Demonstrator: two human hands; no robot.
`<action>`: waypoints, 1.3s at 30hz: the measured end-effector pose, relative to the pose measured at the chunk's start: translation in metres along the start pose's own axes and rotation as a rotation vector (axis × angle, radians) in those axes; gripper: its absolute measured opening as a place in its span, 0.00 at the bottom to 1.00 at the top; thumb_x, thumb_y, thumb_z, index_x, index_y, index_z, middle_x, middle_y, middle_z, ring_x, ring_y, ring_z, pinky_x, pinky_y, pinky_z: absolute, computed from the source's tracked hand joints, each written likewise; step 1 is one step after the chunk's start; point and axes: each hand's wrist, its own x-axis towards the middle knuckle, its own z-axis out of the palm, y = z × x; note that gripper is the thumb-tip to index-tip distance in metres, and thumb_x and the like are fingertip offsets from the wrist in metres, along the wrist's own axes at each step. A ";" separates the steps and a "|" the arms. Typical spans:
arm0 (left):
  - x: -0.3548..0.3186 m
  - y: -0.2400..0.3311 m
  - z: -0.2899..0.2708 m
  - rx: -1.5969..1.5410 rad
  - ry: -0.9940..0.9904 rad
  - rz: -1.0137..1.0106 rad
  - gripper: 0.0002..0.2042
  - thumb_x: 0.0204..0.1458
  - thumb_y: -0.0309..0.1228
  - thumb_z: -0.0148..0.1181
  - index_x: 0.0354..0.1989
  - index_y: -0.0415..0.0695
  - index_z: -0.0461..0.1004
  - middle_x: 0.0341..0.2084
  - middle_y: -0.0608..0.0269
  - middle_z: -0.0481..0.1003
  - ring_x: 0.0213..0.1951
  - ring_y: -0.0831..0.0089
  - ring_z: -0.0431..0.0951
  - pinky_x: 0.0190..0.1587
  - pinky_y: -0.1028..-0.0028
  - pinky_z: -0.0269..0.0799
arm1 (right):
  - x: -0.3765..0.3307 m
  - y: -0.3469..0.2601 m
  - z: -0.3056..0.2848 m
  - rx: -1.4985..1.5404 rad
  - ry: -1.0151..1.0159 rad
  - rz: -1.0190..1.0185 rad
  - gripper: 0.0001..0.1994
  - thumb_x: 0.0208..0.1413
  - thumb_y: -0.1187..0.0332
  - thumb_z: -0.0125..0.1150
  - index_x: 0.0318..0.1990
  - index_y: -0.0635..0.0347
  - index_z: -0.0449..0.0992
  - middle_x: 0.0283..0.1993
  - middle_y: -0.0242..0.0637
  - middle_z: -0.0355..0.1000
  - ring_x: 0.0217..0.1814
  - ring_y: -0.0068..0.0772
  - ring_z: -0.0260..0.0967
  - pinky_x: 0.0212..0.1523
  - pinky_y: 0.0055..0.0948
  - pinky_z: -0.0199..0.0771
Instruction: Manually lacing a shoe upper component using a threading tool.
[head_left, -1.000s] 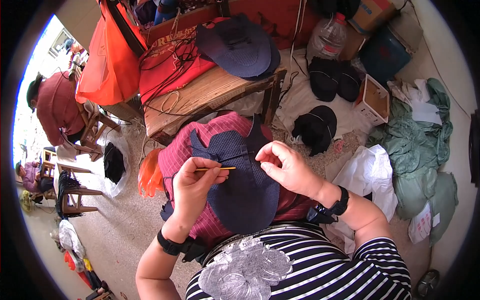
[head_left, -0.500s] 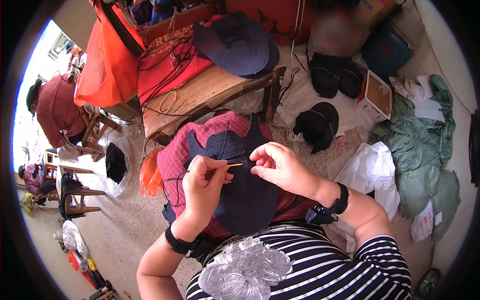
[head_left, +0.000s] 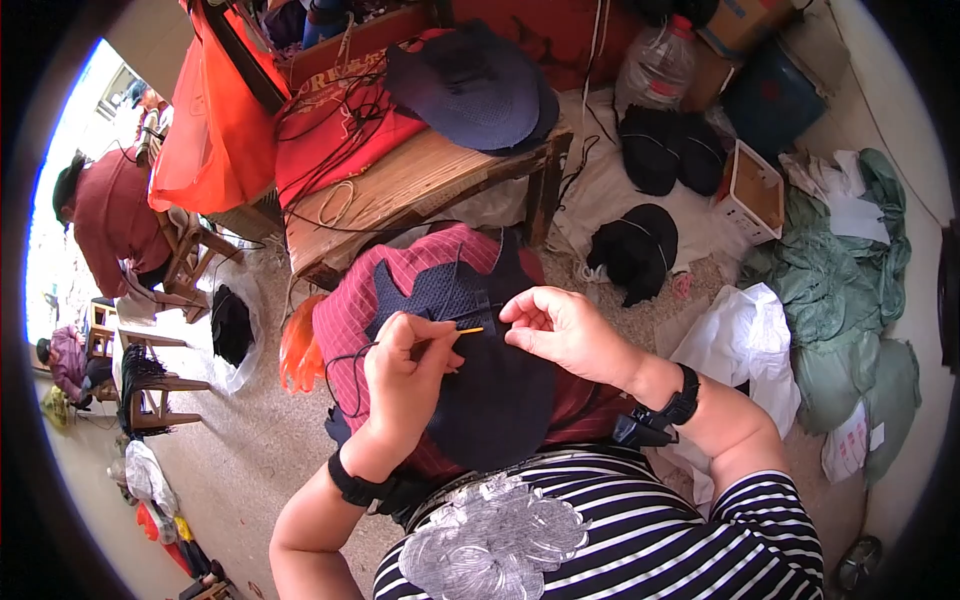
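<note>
My left hand (head_left: 408,365) pinches a thin yellow needle-like stick (head_left: 469,331) between thumb and fingers, its free end pointing right. A dark cord (head_left: 350,360) loops out beside that hand. Just right of the stick's tip is my right hand (head_left: 560,335), thumb and forefinger apart, other fingers loosely curled; nothing shows in it. Beneath both hands, a navy cap-like piece (head_left: 495,410) with a mesh upper part lies across my lap, over a dark red striped cloth (head_left: 345,300). The hands partly cover the piece.
Ahead stands a wooden bench (head_left: 400,205) with navy caps (head_left: 475,90) and a red bag. Black caps (head_left: 635,250), a white basket (head_left: 750,190), a clear jug (head_left: 657,65) and green sacks (head_left: 830,270) sit to the right. Another person (head_left: 120,220) sits at far left near stools.
The hands and the yellow stick stay almost in place. My right thumb and fingers have shifted slightly. At the upper right, the clear jug shows now where there was a blur.
</note>
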 end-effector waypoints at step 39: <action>-0.015 0.007 -0.001 0.239 -0.150 0.101 0.37 0.47 0.17 0.70 0.68 0.44 0.62 0.39 0.58 0.66 0.27 0.77 0.72 0.32 0.78 0.73 | 0.004 0.003 -0.007 0.401 0.003 0.210 0.07 0.63 0.66 0.64 0.43 0.57 0.75 0.36 0.24 0.72 0.33 0.12 0.66 0.36 0.15 0.69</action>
